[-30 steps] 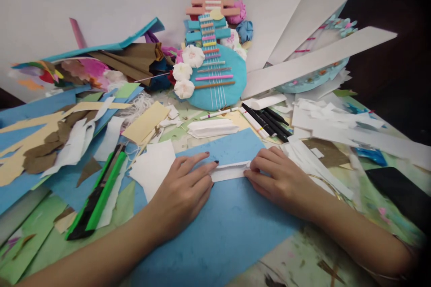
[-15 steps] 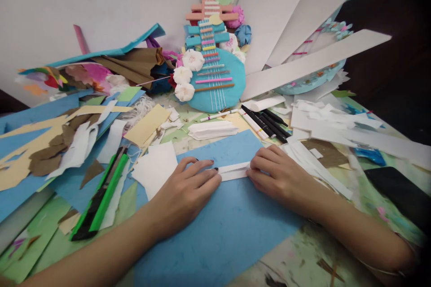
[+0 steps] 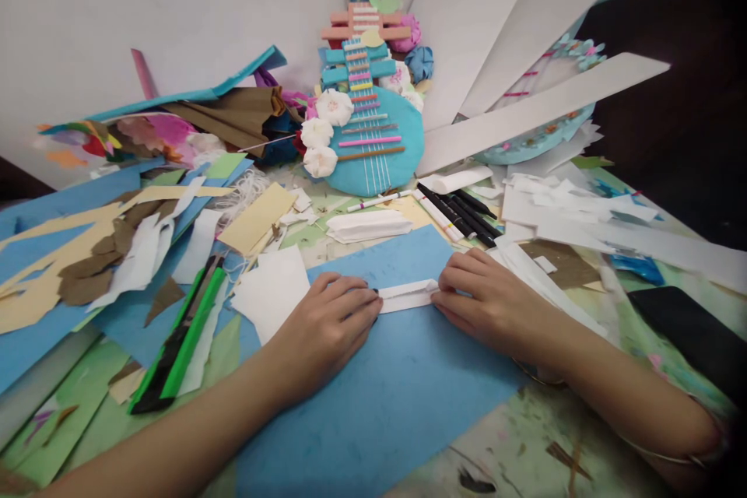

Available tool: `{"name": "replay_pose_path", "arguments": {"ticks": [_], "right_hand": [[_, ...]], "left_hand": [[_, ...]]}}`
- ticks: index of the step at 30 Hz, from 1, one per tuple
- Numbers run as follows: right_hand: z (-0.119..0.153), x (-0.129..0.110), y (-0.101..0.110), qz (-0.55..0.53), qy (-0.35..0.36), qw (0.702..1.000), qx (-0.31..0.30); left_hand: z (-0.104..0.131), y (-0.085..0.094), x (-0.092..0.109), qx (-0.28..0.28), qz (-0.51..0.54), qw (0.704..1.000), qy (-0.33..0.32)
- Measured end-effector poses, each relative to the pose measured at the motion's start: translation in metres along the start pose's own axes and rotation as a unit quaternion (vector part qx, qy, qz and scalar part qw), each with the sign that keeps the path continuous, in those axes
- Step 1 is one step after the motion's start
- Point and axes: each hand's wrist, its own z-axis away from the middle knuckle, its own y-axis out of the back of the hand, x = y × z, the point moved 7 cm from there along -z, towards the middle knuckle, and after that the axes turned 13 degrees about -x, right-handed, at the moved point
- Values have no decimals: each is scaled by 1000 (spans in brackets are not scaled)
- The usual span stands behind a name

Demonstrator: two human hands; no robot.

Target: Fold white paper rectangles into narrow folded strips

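A narrow folded strip of white paper (image 3: 408, 295) lies across a blue sheet (image 3: 385, 389). My left hand (image 3: 330, 327) rests palm down on the sheet, its closed-up fingertips on the strip's left end. The right end is pinched between the thumb and fingers of my right hand (image 3: 487, 303). Between the hands the strip's middle shows, with a fold line along it. Just beyond the sheet lies another folded white paper piece (image 3: 369, 226).
A green and black cutter (image 3: 178, 342) and paper scraps lie at the left. Black pens (image 3: 458, 212), white strips (image 3: 583, 206) and a dark phone (image 3: 689, 327) are at the right. A blue paper guitar (image 3: 379, 144) with white flowers stands behind.
The fingers of my left hand have drawn closer together over the strip's left end. My right hand has barely shifted, and the view has moved slightly.
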Motion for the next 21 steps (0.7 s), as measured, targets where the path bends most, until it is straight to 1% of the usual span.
{"name": "replay_pose_path", "arguments": {"ticks": [3,6,12,15,19,21], "right_hand": [[-1,-2,-3,13,4,1000,-4],[-2,-2,-4,12,0,1000,6],[0,9,-4,-66,-22,996,54],[1,13,-3,-99,-34,992,63],[2,14,4,-136,-61,986,76],[1,10,5,-134,-60,986,75]], "left_hand": [[0,2,1,10,-1,1000,-1],[0,4,1,24,-1,1000,-5],[2,3,3,48,-17,999,-13],[3,1,4,55,-28,998,-18],[3,0,-3,54,28,998,-3],[3,0,-7,56,60,997,5]]}}
